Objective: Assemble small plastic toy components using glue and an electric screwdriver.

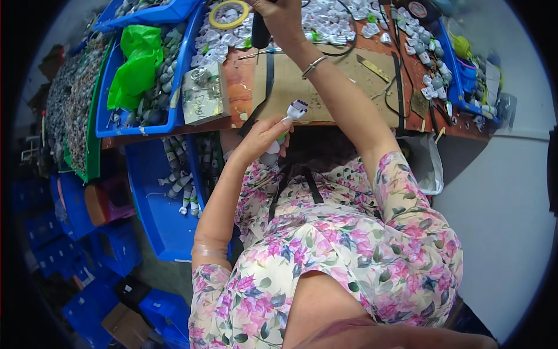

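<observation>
Just in front of the bench edge, my left hand (263,139) is closed round a small white plastic part (296,110) with a purple, pronged top. Its grey and green lower end (271,156) shows below my fingers. At the upper edge of the view, my right hand (283,23) grips a black cylindrical tool (261,32) above the bench; its upper end is cut off. My right arm reaches over a cardboard sheet (325,87) lying on the bench.
White plastic pieces (331,20) heap at the back, with a yellow tape roll (228,14). Blue bins (102,122) stand left, beside a block-shaped box (204,96). A yellow cutter (372,68), cables and a right-hand bin (450,64) surround the cardboard. Another bin (165,232) sits lower left.
</observation>
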Motion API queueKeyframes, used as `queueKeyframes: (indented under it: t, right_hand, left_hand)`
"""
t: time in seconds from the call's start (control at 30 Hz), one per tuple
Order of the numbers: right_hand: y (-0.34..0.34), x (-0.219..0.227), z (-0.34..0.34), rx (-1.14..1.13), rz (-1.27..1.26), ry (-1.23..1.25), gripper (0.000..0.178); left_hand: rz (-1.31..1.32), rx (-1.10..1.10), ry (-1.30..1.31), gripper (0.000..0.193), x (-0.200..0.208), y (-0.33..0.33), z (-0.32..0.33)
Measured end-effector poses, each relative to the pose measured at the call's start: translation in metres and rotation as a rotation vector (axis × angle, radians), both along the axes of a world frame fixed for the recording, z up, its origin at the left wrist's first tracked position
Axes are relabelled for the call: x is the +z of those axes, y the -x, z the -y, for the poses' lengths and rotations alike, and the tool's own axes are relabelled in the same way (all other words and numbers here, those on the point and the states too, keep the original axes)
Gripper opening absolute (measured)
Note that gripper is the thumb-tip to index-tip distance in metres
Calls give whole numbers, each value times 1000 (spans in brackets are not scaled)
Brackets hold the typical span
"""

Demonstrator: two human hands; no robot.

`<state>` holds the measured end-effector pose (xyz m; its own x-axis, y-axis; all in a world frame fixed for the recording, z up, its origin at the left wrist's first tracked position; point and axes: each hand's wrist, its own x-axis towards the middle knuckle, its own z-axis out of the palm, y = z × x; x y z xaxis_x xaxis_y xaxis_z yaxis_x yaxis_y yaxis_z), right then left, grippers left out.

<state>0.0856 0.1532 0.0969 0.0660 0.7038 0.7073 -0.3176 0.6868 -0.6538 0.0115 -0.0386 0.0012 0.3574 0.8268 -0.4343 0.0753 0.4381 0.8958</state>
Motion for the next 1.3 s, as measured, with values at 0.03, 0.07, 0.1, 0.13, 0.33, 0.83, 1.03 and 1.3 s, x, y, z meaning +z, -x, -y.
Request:
queueKeyframes:
  t: [0.03, 0.07, 0.1, 0.13, 0.33, 0.83, 1.03, 1.3]
  right_hand:
    - [9, -5, 1, 73, 21, 71, 60]
    - [16, -10, 1, 88, 27, 73, 60]
    - [22, -15, 2, 123, 38, 87, 60]
    - [28, -17, 2, 152, 48, 98, 61]
    - [52, -28, -4, 307, -1, 74, 59]
    - [-45, 57, 47, 137, -42, 61, 39]
    - [-77, 51, 72, 104, 6, 117, 37]
    - [-82, 42, 80, 148, 16, 188, 31]
  left_hand:
    - [11, -15, -25, 44, 0, 4, 2]
    - [23, -30, -49, 46, 0, 8, 4]
    - [29, -16, -47, 46, -1, 10, 7]
    - [49, -9, -51, 46, -1, 12, 7]
    - [125, 36, -41, 46, -5, 22, 7]
    - [398, 322, -36, 34, -6, -13, -20]
    - [309, 330, -165, 42, -2, -31, -30]
    - [249, 342, -154, 49, 1, -34, -29]
